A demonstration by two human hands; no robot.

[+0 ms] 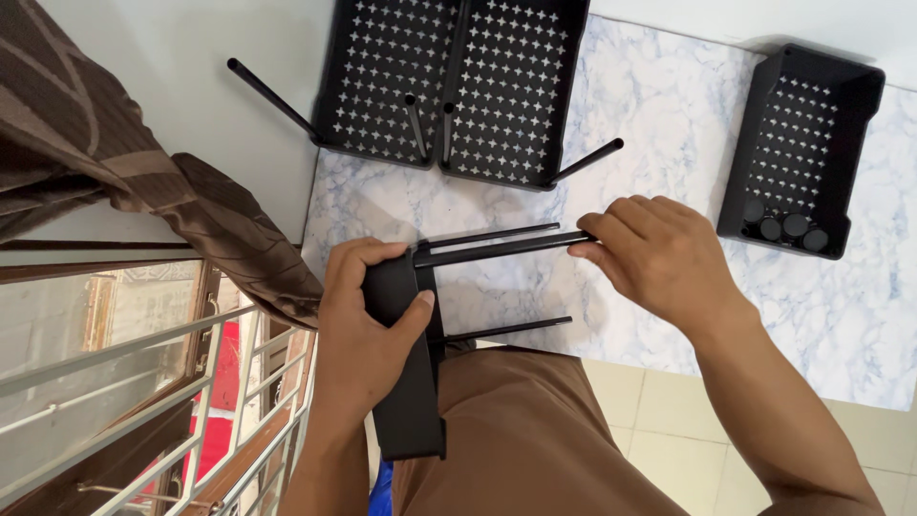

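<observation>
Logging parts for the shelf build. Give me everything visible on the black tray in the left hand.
The tray is matte black, plastic by the look, held on edge so only its side wall shows, over the lap. The left hand clasps its upper end, thumb across the wall. Three thin black rods stick out sideways from it toward the right; the right hand pinches the tip of the thickest. Whether its base is perforated cannot be seen.

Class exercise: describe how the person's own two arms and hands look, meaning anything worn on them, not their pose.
Both the left hand and the right hand are bare: no gloves, rings, watch or bracelets show. Both forearms are uncovered, with no sleeves in view.
</observation>
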